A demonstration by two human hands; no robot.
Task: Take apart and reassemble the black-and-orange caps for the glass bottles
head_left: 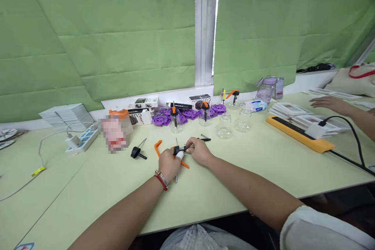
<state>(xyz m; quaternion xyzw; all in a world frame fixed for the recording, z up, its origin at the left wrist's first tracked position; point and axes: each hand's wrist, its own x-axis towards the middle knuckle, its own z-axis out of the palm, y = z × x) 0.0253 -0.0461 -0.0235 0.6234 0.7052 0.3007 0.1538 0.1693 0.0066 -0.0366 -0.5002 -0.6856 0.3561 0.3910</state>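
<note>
My left hand, with a white covering on one fingertip, grips a black cap-like part with a thin metal rod. My right hand pinches the narrow end of that part; its tip is hidden by my fingers. Around my left hand lie an orange angled lever and another orange piece, partly covered. Just beyond my right hand are a small spring and a short black rod. Left of my hands rests a second black cap with a metal rod.
Glass bottles stand behind my hands, some with black-and-orange tops, before purple openwork pieces. A yellow power strip lies to the right, near a co-worker's hand. A white power strip and cable are at left.
</note>
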